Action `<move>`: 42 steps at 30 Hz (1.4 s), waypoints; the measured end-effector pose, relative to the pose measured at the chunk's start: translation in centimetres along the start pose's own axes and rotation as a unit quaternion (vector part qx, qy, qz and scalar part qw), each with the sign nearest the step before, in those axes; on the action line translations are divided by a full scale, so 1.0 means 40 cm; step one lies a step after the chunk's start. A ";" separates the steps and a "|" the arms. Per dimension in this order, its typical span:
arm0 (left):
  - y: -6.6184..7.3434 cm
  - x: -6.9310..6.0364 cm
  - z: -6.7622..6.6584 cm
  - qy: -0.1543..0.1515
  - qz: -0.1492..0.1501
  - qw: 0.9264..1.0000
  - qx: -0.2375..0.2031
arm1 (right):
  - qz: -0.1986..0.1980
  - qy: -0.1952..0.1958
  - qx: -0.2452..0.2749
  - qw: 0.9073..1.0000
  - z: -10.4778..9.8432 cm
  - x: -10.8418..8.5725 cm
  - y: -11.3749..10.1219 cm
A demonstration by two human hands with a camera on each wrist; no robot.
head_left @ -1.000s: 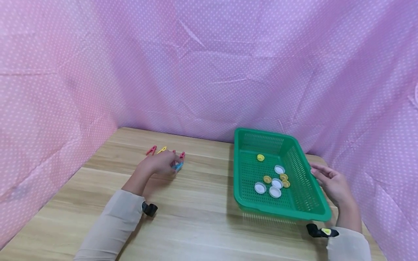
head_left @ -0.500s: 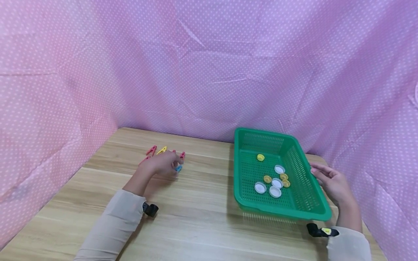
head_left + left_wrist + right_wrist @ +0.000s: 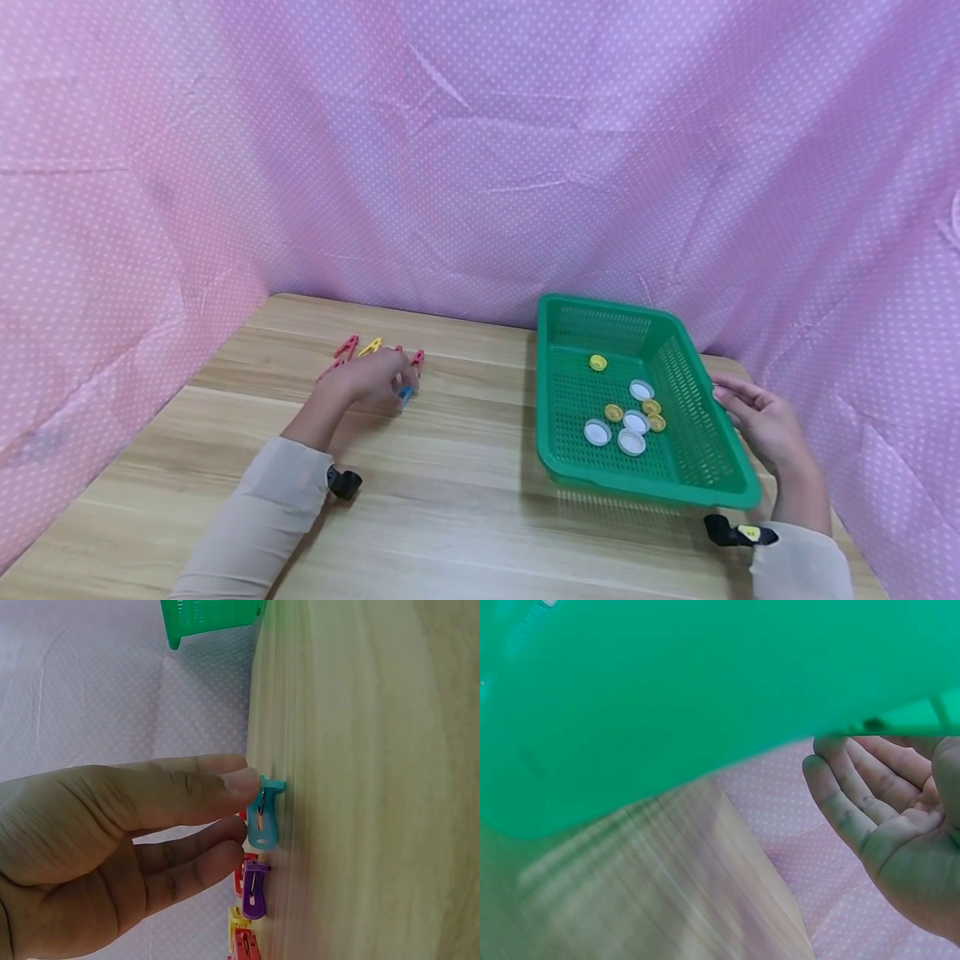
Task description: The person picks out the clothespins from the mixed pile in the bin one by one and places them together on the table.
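Note:
In the head view, my left hand is at the left of the table, pinching a blue clothespin low over the wood. The left wrist view has the thumb tip against one end of this blue clothespin; the index fingertip is partly behind the thumb. Close to that hand lie red clothespins, a yellow clothespin and a purple clothespin. My right hand rests against the outer right side of a green basket, its fairly straight fingertips touching the rim from outside.
Inside the basket are several white round caps and yellow caps. A wooden table lies under everything. Pink dotted cloth hangs behind the table and along both sides.
The blue clothespin has turned and shifted slightly toward the person, along with the left fingers. The right hand and the basket have stayed put.

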State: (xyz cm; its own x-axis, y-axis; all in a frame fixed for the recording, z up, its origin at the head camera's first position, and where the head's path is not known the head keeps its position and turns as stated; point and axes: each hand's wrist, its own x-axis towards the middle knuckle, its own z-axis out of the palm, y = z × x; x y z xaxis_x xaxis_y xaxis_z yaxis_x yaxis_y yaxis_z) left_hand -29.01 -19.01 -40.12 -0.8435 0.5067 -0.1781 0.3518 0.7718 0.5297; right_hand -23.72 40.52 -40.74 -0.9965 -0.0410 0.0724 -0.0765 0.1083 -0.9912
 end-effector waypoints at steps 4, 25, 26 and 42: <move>0.000 0.002 0.004 0.008 -0.011 1.000 0.011 | -0.002 -0.003 0.004 1.000 0.000 0.001 0.000; 0.003 0.008 0.016 0.024 -0.007 0.999 0.034 | -0.007 -0.006 0.006 1.000 0.006 0.000 -0.001; 0.004 0.010 0.017 0.024 -0.007 0.999 0.037 | -0.008 -0.005 0.007 1.000 0.006 -0.001 -0.002; -0.005 0.025 0.024 0.035 0.005 0.997 0.062 | 0.009 0.006 -0.011 1.000 0.001 -0.001 -0.004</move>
State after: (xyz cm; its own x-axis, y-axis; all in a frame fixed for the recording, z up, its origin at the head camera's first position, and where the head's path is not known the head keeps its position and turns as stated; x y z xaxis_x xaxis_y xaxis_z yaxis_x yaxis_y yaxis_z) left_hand -29.53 -18.28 -41.19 -0.8645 0.4895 -0.1139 0.4036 0.8113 0.4230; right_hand -23.67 40.46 -40.60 -0.9981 -0.0264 0.0559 -0.0588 0.1307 -0.9897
